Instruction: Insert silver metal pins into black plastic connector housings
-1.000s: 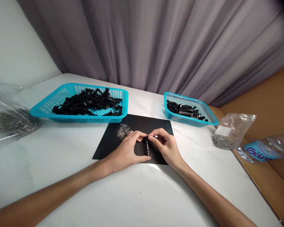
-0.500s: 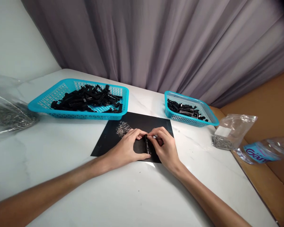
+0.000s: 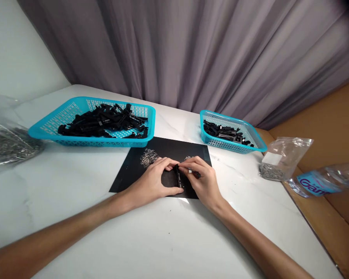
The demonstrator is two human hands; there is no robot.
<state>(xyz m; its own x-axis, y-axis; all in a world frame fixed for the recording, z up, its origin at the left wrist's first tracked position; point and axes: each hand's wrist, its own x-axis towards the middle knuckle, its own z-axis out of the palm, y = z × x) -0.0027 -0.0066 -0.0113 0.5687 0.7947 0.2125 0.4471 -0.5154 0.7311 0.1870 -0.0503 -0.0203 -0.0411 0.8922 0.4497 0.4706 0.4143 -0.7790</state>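
My left hand holds a narrow black plastic part lengthwise, thumb at its near end and fingers at its far end. My right hand is closed in a pinch at the part's far end; whatever sits between the fingertips is too small to make out. Under both hands lies a black mat. A pile of tiny metal pieces is on the mat beyond my left hand. More small metal pieces show behind my right fingers, partly hidden by them.
A large blue basket of black plastic parts stands at the left, a smaller one at the right. Clear bags of metal pieces lie at far left and right. A plastic bottle lies by the table's right edge.
My right fingertips have shifted slightly onto the far end of the black part. My left hand keeps its hold. The whole view has moved a little.
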